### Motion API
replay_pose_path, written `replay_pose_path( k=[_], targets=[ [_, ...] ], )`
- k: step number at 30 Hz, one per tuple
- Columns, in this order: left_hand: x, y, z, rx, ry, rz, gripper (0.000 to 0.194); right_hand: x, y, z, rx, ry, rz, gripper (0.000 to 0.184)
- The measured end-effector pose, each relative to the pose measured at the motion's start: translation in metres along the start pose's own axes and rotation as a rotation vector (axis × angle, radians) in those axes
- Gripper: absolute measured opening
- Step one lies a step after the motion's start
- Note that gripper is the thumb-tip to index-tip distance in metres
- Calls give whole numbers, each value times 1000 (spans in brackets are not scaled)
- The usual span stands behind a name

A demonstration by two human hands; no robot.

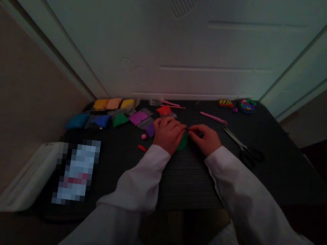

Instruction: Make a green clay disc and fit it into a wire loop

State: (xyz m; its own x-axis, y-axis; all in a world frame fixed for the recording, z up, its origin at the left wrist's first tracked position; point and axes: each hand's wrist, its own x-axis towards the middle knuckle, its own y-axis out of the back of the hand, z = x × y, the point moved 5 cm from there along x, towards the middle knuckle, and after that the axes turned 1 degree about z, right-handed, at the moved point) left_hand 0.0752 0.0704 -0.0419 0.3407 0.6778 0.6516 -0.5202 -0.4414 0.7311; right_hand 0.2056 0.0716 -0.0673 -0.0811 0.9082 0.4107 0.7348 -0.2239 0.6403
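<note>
My left hand [168,134] lies low over the table, its fingers bent and its fingertips close to those of my right hand. Partly under it is a green, flat, rounded piece [182,142] that looks like modelling clay. My right hand [206,139] is closed in a pinch just right of the green piece. Between the two sets of fingertips is a tiny dark spot, too small and dim to name. Left of my left hand lie a small pink ball [144,137] and a short red strip [141,148].
Bags of coloured clay, among them purple [139,117], green [121,120] and red [164,110], line the back left. Pink tweezers [214,118] and black-handled scissors [240,144] lie right. Small colourful pieces [247,106] stand far right. A white panel [221,46] rises behind the table.
</note>
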Motion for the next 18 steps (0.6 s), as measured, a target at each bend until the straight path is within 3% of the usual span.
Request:
replay_pose_path(
  k=[8,18],
  targets=[
    [-1,-1,-1,12,-30,10,18,0,-1,7,-77,-19,-90,14],
    [0,-2,1,65,-43,0,21,0,-3,4,-82,-12,-101,15]
  ],
)
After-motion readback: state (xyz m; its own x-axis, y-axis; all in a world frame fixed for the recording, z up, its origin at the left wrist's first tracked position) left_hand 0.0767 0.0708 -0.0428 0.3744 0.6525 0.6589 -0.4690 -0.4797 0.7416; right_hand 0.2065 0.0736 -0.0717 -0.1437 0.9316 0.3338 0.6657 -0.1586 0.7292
